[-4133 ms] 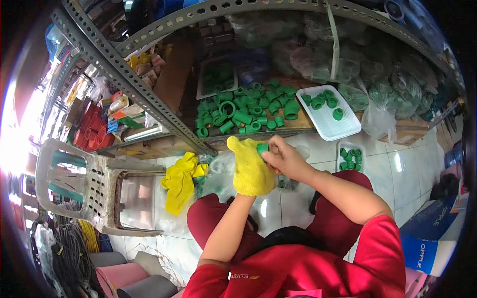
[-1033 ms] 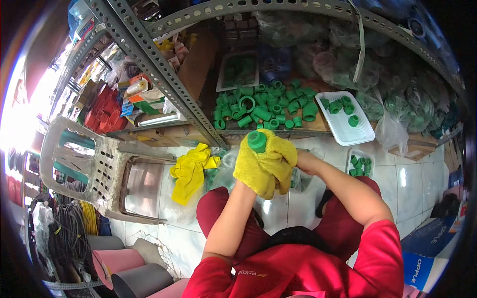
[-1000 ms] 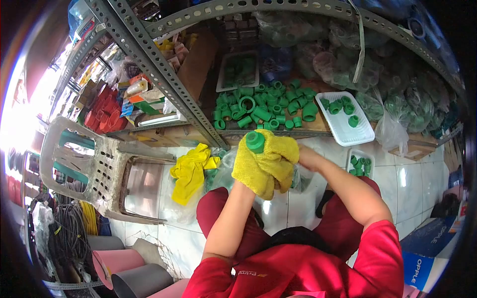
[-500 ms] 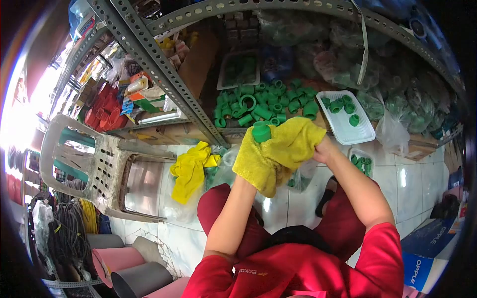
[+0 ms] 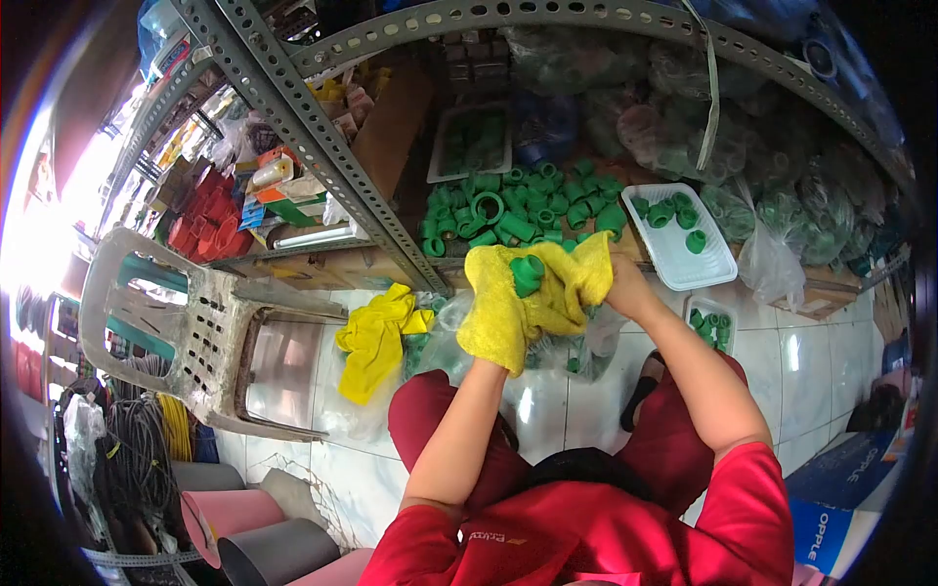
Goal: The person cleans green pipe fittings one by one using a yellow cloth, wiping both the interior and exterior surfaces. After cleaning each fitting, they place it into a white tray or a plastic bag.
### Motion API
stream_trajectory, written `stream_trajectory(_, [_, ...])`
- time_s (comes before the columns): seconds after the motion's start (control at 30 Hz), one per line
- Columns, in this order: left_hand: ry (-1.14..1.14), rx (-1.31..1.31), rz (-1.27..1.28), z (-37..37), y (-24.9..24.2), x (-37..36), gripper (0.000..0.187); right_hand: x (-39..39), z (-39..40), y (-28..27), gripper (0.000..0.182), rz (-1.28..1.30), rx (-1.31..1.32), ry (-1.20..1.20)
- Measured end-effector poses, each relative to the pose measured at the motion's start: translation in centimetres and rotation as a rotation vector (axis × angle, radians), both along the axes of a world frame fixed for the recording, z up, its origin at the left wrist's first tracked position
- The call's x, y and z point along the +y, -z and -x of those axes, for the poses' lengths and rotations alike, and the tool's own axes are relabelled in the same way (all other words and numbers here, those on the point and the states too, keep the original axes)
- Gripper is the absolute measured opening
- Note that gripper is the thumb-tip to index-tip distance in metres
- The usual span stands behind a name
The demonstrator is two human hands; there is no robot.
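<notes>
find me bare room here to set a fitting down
Bare floor tiles lie between the small tray and the blue box. The large white tray is bare along its near end. Crowded: left of that tray, where green fittings lie heaped, and below the held yellow cloth, where clear plastic lies.

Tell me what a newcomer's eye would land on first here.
Most likely the bright yellow cloth at the centre, which covers the left hand, with a green fitting set against it and the right hand gripping its other end. Beyond it, a heap of green fittings lies on the shelf, with a white tray to its right. Off to the left, a worn plastic chair also stands out.
</notes>
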State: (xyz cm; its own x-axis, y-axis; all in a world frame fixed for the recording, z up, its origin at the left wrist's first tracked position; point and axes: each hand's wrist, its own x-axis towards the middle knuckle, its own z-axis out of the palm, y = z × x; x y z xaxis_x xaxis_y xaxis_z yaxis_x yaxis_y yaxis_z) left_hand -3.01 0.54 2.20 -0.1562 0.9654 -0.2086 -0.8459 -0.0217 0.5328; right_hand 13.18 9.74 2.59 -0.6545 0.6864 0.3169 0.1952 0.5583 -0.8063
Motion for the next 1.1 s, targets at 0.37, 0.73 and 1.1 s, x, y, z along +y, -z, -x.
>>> stream_trajectory(0.37, [-0.026,0.761,-0.144,1.1,14.4,-0.7,0.049,-3.6,2.0,1.0,0.035,-0.185,-0.045,-0.001])
stream_trajectory(0.73, [-0.431,2.001,-0.388,-3.1,1.5,-1.2,0.053,-4.6,1.4,-0.7,0.033,-0.058,-0.017,-0.049])
stream_trajectory(1.1, [0.002,0.944,-0.141,-1.3,6.2,-0.9,0.042,-4.1,0.7,0.2,0.037,-0.434,-0.094,-0.166])
